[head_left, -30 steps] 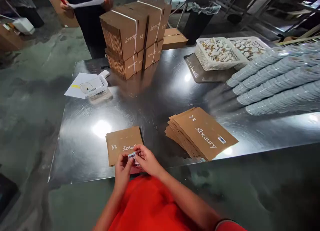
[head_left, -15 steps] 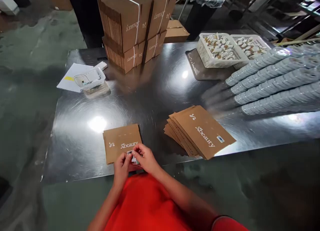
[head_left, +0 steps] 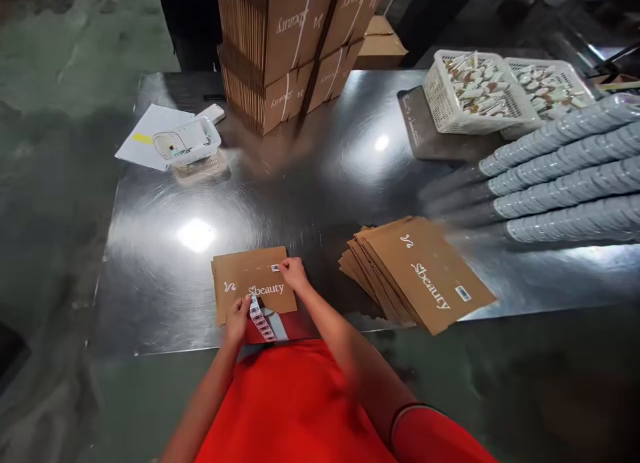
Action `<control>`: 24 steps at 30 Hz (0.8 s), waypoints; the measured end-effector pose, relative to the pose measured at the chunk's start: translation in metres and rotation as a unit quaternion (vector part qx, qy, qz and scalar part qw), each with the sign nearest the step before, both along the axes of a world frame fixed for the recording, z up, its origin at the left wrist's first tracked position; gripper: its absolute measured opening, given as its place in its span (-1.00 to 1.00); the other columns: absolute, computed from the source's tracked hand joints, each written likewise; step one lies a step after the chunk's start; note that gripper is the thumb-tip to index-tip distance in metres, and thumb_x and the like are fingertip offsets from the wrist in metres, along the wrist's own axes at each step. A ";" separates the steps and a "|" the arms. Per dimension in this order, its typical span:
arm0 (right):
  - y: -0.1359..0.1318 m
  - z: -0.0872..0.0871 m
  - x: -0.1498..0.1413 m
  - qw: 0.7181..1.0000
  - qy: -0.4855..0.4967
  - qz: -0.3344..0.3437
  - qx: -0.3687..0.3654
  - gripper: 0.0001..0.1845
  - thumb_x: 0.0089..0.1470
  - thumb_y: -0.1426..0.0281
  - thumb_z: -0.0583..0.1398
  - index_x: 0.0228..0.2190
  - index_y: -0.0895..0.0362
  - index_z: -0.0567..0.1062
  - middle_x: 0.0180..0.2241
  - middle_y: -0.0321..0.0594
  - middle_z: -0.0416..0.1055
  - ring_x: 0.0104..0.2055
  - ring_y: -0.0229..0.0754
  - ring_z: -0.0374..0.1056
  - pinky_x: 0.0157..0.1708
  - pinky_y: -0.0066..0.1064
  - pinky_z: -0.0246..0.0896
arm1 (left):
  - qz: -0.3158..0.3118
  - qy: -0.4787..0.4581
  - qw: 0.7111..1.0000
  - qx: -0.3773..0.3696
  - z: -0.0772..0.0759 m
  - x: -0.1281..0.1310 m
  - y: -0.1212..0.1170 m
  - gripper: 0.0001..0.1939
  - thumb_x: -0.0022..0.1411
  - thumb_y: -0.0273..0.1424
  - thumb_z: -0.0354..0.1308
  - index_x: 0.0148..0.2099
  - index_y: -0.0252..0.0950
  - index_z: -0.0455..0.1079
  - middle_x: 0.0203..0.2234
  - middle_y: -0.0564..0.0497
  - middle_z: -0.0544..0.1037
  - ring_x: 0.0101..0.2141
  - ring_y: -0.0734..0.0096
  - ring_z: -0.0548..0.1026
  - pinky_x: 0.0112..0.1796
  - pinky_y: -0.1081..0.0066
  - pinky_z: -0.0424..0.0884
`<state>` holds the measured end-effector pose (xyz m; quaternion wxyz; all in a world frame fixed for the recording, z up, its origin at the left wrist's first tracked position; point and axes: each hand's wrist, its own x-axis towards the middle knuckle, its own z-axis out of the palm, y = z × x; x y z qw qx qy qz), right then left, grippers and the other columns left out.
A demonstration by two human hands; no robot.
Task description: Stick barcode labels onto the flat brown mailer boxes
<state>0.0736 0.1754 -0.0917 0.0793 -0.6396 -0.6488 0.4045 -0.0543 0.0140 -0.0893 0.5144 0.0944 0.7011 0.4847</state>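
Note:
A flat brown cardboard box (head_left: 240,266) with white "beauty" print lies near the table's front edge, on at least one more like it. Between its thumb and fingers my left hand (head_left: 237,321) pinches a strip of barcode labels (head_left: 261,319), which hangs toward my red shirt. My right hand (head_left: 294,273) is closed on a single small label (head_left: 275,267) at the box's upper right corner. Whether the label touches the cardboard fully I cannot tell. To the right lies a fanned pile of flat boxes (head_left: 425,269), its top one bearing a similar label (head_left: 463,293).
Strapped bundles of flat boxes (head_left: 285,49) stand at the table's back. White baskets (head_left: 480,93) of small packets and long grey wrapped stacks (head_left: 570,176) occupy the right. A small white basket (head_left: 193,146) sits by papers (head_left: 145,139) at the left on the metal table (head_left: 300,189).
My hands have moved apart. My right hand has carried a label off the strip up to the box's corner, while my left keeps the strip lower down. The view has shifted slightly.

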 end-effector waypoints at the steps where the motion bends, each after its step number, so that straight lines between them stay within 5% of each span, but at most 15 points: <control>1: -0.001 -0.001 -0.001 1.000 -0.013 0.004 0.001 -0.83 -0.03 0.45 0.17 -0.60 0.15 0.50 -0.48 -0.19 0.43 -0.21 -0.15 0.33 -0.24 -0.44 0.18 | 0.002 -0.003 1.000 -0.003 -0.003 0.000 -0.001 -0.40 -0.19 0.21 0.22 -0.56 -0.29 0.33 -0.68 0.10 0.34 -0.57 0.46 0.29 -0.52 0.43 0.23; 18: -0.017 0.018 -0.013 0.990 -0.131 0.024 0.041 -0.83 0.12 0.45 0.10 -0.39 0.16 0.51 -0.20 -0.04 0.36 -0.18 -0.10 0.33 -0.16 -0.33 0.18 | 0.005 -0.005 1.000 -0.026 -0.005 0.000 0.000 -0.40 -0.19 0.16 0.27 -0.60 -0.31 0.26 -0.70 0.14 0.27 -0.59 0.54 0.18 -0.52 0.47 0.13; 24: -0.022 0.020 -0.016 0.983 -0.161 0.053 0.074 -0.79 0.08 0.26 0.23 -0.34 0.17 0.46 -0.18 0.02 0.36 -0.12 0.02 0.31 -0.14 -0.24 0.19 | 0.002 -0.003 1.000 -0.027 -0.009 0.001 -0.001 -0.40 -0.18 0.18 0.25 -0.59 -0.30 0.26 -0.70 0.13 0.29 -0.60 0.53 0.21 -0.54 0.46 0.17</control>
